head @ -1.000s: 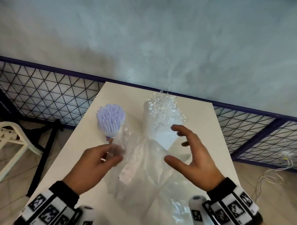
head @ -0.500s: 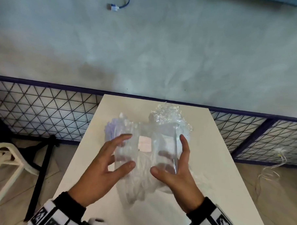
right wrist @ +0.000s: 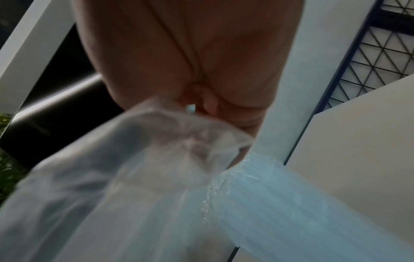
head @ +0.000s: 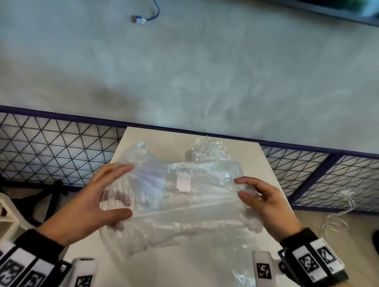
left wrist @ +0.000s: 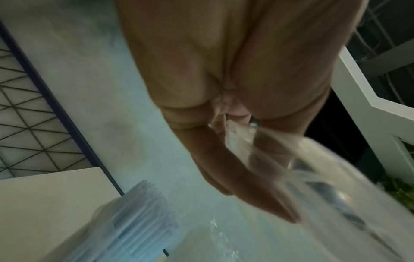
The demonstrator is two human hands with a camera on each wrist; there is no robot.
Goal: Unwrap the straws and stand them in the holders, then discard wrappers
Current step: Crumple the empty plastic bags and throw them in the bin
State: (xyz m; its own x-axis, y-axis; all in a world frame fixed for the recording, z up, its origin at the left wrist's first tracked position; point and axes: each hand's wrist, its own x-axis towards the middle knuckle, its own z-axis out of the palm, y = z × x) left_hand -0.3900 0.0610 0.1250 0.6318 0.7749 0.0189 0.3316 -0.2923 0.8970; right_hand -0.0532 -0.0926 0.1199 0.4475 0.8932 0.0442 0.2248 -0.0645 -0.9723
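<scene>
Both hands stretching a clear wrapper mid-frame over the table.

Left hand (head: 88, 206) pinches the wrapper (head: 181, 199) at its left edge, thumb below and fingers above; right hand (head: 266, 203) grips the right edge with curled fingers. Film is see-through and blurred (edges hard to trace). Pale straws (left wrist: 134, 218) show lower left in the left wrist view, holder not visible; in the head view they're only a smear behind the film. A second wrapped bundle (head: 207, 150) sits beyond on the white table (head: 200, 274), contents unclear.
</scene>
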